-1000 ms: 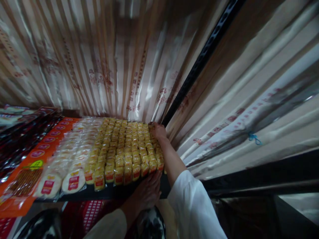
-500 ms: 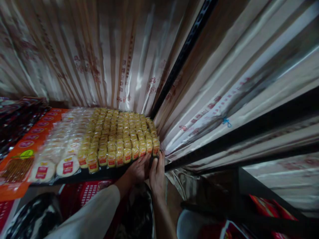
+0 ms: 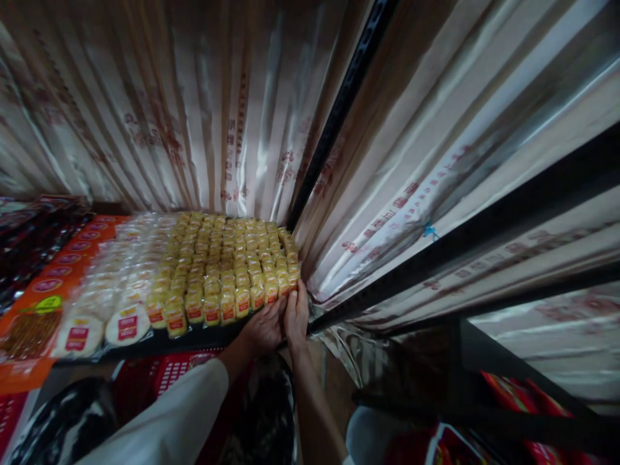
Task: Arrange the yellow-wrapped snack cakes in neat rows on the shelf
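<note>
Hands side by side: left hand [image 3: 263, 330] and right hand [image 3: 296, 315], fingers flat, press yellow packets [image 3: 232, 271] at the shelf [image 3: 159, 342] edge.

The packets [image 3: 227, 271] under my fingers are yellow, each with a red label at its front end, laid in tight rows. Beside them lie pale, whitish round packs [image 3: 116, 303] with red-and-white labels. Further left, an orange wrapper [image 3: 36, 303] carries red oval marks and one yellow-green sticker. The shelf edge [image 3: 159, 342] is black. Behind, the shiny tan and silver wrapped bundles [image 3: 203, 116] bear red printed characters. My left sleeve [image 3: 165, 426] is white. Below sits a red basket [image 3: 174, 371] with a grid pattern.
</note>
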Available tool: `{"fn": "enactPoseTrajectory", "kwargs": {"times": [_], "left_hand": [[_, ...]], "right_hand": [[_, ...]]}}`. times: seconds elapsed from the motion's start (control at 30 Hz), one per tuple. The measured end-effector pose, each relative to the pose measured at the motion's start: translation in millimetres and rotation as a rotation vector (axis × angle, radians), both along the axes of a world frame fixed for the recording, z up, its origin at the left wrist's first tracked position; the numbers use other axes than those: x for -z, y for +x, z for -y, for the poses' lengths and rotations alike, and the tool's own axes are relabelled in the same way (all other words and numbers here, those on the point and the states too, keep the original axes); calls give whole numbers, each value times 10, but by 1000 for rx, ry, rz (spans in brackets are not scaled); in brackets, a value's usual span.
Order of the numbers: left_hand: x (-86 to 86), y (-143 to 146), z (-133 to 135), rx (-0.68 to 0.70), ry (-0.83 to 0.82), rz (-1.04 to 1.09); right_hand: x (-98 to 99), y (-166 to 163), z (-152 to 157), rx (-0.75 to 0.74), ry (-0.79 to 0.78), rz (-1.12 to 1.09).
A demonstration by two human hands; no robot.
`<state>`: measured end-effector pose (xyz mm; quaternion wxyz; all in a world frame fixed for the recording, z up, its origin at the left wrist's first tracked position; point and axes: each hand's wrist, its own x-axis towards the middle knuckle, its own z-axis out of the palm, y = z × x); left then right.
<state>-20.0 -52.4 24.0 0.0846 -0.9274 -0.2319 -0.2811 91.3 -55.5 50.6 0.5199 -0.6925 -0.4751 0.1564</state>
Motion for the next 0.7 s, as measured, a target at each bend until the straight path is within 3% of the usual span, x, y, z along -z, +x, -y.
{"fn": "enactPoseTrajectory", "kwargs": {"times": [0.3, 0.47, 0.7], "left_hand": [[35, 18, 5, -18, -10, 7], [56, 20, 12, -70, -47, -2], [110, 31, -7, -42, -31, 10]], "right_hand": [[-166, 77, -137, 100, 8, 249], [-267, 196, -386, 135, -43, 69], [-168, 161, -557, -37, 4, -96]]}}
